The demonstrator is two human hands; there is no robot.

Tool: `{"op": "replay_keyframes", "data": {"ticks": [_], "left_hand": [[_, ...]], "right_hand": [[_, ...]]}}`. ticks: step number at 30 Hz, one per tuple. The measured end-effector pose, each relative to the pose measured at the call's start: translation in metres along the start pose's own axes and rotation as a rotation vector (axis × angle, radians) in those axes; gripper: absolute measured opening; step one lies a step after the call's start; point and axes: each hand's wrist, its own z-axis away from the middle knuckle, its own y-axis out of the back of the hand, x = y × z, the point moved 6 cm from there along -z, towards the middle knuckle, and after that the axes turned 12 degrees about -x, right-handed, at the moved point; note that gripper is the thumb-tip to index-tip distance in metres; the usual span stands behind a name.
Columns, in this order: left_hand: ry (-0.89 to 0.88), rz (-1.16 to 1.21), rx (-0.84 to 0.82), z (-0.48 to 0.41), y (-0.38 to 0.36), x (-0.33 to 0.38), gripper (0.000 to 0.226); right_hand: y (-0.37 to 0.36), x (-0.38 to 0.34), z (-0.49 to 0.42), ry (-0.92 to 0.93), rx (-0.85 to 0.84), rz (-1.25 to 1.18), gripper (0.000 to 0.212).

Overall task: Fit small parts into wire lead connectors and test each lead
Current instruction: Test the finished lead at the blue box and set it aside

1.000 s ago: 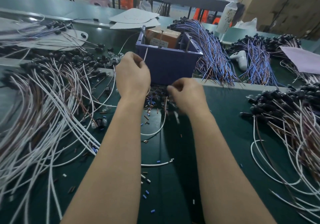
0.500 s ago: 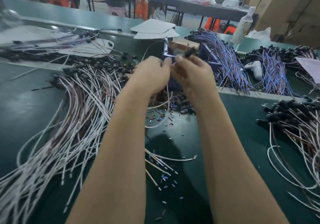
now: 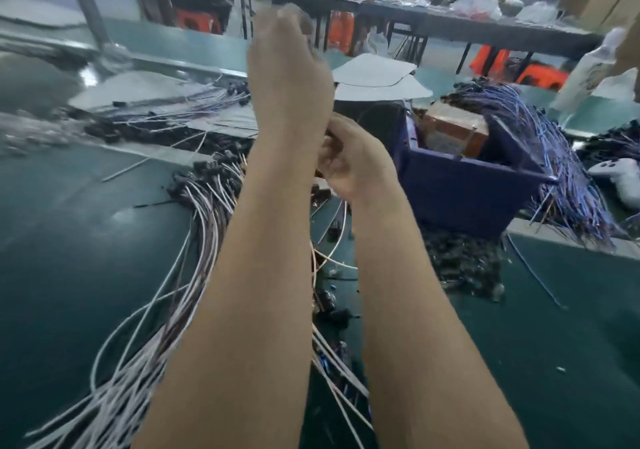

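My left hand (image 3: pixel 289 77) is raised high above the green table (image 3: pixel 69 226), its back towards me. Its fingertips are bunched and blurred, so what they hold is hidden. Lower and to the right, my right hand (image 3: pixel 356 161) has its fingers curled round a small dark connector at the end of a pale wire lead (image 3: pixel 341 226), which hangs down to the table. A large fan of white and brown leads (image 3: pixel 187 268) with black connectors lies to the left. A heap of small dark parts (image 3: pixel 460 261) lies in front of the blue bin (image 3: pixel 467 202).
The blue bin holds a cardboard box (image 3: pixel 453 129). A bundle of blue leads (image 3: pixel 561 157) drapes to its right beside a white controller-shaped object (image 3: pixel 620 178). White sheets (image 3: pixel 374 74) and a white bottle (image 3: pixel 588 70) sit behind. Loose bits lie scattered on the table.
Both hands rose from the parts heap and met in front of the bin. Now my left hand has swung up high, while my right hand stays lower. The view has tilted up.
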Motion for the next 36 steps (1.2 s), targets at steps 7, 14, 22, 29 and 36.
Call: {"op": "replay_keyframes", "data": {"ticks": [7, 14, 22, 29, 36], "left_hand": [[0.455, 0.103, -0.432, -0.009, -0.088, -0.091, 0.040], [0.612, 0.168, -0.486, 0.009, -0.105, -0.116, 0.038], [0.610, -0.307, -0.477, 0.006, -0.081, -0.131, 0.040], [0.725, -0.416, -0.574, 0.019, -0.077, -0.155, 0.044], [0.720, -0.361, -0.468, 0.007, -0.072, -0.156, 0.042]], "right_hand": [[0.028, 0.023, -0.066, 0.106, 0.122, 0.004, 0.088], [0.039, 0.029, -0.047, -0.020, 0.296, 1.302, 0.028], [0.023, 0.046, -0.055, -0.331, 0.226, 1.689, 0.038], [0.021, 0.051, -0.058, -0.388, 0.237, 1.644, 0.041], [0.000, 0.043, -0.068, -0.026, 0.194, 1.451, 0.035]]}}
